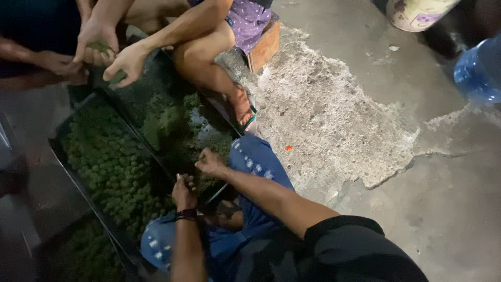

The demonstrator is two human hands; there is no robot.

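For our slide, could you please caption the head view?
Both hands, left hand and right hand, shaping green paste beside a tray of green balls.

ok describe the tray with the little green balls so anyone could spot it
Start from the dark trays on the floor at the left. The tray of green balls is the one farther left, beside the person's left hand. Its neighbour, under the right hand, holds loose green mass, not shaped balls.

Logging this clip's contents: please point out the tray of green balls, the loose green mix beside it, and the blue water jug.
Tray of green balls [112, 172], head view, on the heaped balls mid-tray.
Loose green mix [164, 122], head view, on the pile's middle.
Blue water jug [479, 70], head view, on its rounded side.
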